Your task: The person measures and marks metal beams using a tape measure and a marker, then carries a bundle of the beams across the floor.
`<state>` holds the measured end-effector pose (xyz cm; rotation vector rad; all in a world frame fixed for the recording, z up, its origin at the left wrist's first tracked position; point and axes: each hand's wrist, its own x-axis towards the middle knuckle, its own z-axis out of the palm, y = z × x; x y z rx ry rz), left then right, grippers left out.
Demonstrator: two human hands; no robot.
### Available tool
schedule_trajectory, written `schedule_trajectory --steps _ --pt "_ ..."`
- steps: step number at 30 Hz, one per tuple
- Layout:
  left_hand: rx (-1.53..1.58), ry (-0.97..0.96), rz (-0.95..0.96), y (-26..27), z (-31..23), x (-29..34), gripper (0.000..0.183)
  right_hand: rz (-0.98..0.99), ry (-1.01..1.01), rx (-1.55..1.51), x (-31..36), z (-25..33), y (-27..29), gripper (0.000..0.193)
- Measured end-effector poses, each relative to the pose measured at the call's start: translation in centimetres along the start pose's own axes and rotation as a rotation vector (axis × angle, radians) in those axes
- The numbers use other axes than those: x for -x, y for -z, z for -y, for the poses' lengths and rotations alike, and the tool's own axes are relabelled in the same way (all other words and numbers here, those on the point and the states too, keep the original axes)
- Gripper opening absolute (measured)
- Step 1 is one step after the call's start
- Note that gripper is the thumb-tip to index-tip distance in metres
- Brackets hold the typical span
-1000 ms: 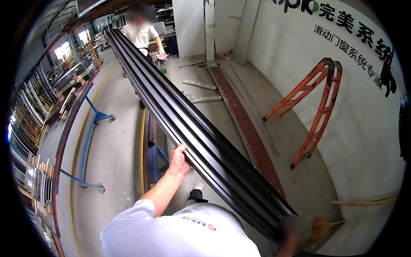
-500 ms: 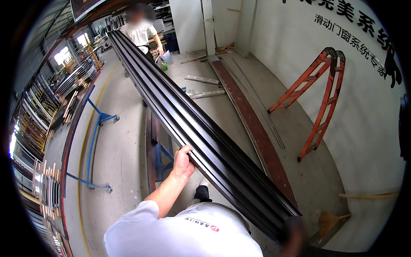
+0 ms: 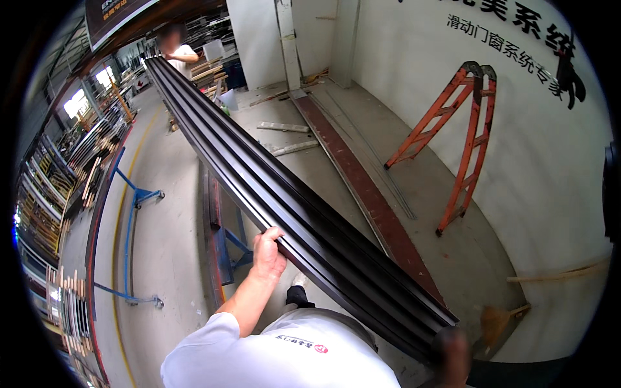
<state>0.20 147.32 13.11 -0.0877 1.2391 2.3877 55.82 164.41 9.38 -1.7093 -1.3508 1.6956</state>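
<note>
A long black metal profile [image 3: 284, 207] with lengthwise ribs and grooves runs slantwise from the far upper left to the lower right, held off the floor. My left hand [image 3: 269, 254] is closed round its left edge, thumb on top, the other fingers hidden underneath. At the near end, a blurred patch covers most of my right hand [image 3: 457, 355]; it is at the profile's end, but its fingers do not show. Beyond the far end is a person [image 3: 184, 55] in a white top, one arm bent near the profile and the lower body mostly behind it.
Under the profile stands a blue-legged trestle [image 3: 233, 249]. To the left are a blue wheeled frame [image 3: 132, 213] and racks of long bars [image 3: 68, 297]. An orange stepladder [image 3: 475, 142] leans by the right wall. A reddish-brown board [image 3: 362, 184] and white strips [image 3: 284, 127] lie on the floor.
The view has swung, so most things appear further left. The far person's arm has come up from hanging to the profile's far end, and their body is lower. My left hand keeps its grip.
</note>
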Motion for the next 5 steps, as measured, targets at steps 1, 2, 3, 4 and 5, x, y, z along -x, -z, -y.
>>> schedule_trajectory --steps 1,2,3,4,5 --pt "-0.001 0.028 0.022 -0.5 -0.4 -0.2 0.030 0.023 -0.067 0.054 0.9 1.4 0.5 0.074" --pt "-0.002 0.056 0.044 -1.0 -0.8 -0.5 0.030 0.012 -0.066 0.046 0.9 1.2 1.4 0.074" --pt "-0.025 0.056 0.035 -2.6 -1.7 -0.3 0.030 -0.062 0.378 0.389 0.6 0.6 2.6 0.057" --pt "0.033 0.029 0.042 -4.2 -2.6 0.2 0.019 -0.141 0.817 0.737 0.0 -0.8 4.3 0.045" --pt "-0.005 0.039 0.062 -5.0 -2.8 -0.4 0.026 -0.167 0.821 0.734 -0.1 -0.9 5.0 0.045"
